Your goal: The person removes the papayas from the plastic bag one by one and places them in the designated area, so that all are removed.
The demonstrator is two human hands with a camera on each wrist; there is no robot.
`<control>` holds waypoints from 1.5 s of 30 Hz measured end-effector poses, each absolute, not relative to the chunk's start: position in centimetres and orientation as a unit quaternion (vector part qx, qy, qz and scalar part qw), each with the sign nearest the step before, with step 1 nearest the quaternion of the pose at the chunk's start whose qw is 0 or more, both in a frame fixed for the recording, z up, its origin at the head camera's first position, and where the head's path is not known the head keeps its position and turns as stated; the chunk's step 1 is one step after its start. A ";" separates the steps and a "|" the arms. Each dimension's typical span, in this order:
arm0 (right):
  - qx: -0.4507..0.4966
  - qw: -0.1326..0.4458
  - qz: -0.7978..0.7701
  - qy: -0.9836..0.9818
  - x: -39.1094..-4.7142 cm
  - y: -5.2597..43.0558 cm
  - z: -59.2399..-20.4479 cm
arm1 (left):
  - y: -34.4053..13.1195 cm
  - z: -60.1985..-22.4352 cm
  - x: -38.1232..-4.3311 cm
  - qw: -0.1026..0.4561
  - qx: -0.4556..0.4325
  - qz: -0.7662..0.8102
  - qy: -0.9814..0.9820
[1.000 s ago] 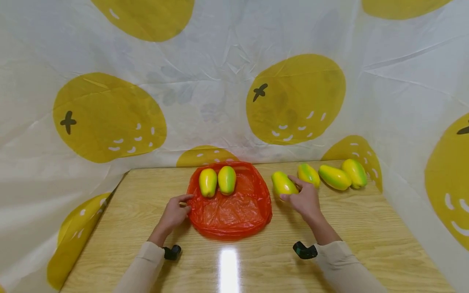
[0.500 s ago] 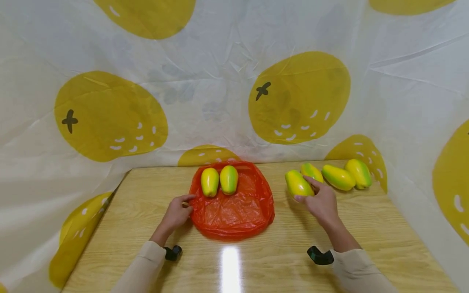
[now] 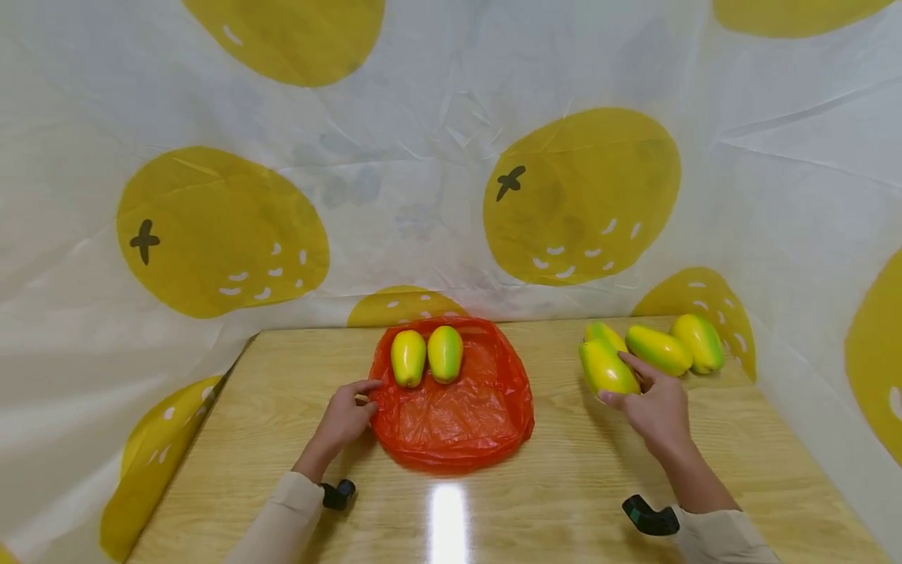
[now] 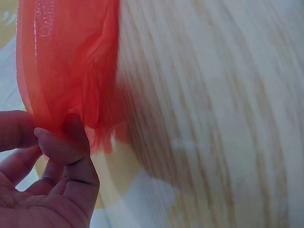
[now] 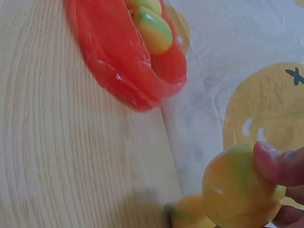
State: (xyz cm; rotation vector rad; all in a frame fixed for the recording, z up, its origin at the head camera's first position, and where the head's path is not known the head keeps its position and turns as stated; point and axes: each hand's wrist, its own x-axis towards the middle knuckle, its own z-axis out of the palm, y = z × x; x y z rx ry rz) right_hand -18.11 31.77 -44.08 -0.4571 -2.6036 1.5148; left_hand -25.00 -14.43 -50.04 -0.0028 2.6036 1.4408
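My right hand [image 3: 655, 407] grips a glossy yellow-green papaya [image 3: 607, 368] by its side, fingers over it and thumb at the near end. In the right wrist view the thumb presses against the rounded papaya [image 5: 240, 187]. My left hand [image 3: 345, 419] pinches the left edge of a red plastic bag [image 3: 451, 423] between thumb and fingers; the left wrist view shows the thin red film of the bag [image 4: 71, 57] running up from the fingertips. The bag lies spread with its mouth open, and two papayas [image 3: 426, 356] rest side by side at its back.
Several more papayas lie at the back right of the wooden table [image 3: 564, 501]; one papaya [image 3: 658, 349] touches another papaya [image 3: 698, 343], and a third is partly hidden behind the held one. A fruit-printed cloth [image 3: 409, 211] hangs along the back and sides.
My right hand has moved right with the papaya, away from the bag and up to the other papayas. The left hand keeps its hold on the bag's edge.
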 end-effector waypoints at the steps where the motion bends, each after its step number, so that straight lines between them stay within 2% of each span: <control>1: -0.149 0.052 0.493 -0.856 -18.0 31.9 -44.1 | -14.4 -50.0 -25.0 0.081 0.000 0.484 0.872; 6: -0.148 0.065 0.488 -0.858 -17.4 32.8 -44.1 | -14.3 -49.9 -24.6 0.075 -0.007 0.484 0.872; 18: -0.199 0.045 0.486 -0.850 -16.4 35.0 -44.5 | -14.0 -50.2 -24.7 0.075 -0.010 0.494 0.866; 31: -0.226 0.067 0.476 -0.848 -15.6 36.7 -44.9 | -14.1 -50.0 -24.0 0.075 -0.006 0.495 0.865; 45: -0.258 0.051 0.462 -0.847 -15.2 39.0 -45.1 | -14.2 -50.3 -23.9 0.072 -0.011 0.491 0.868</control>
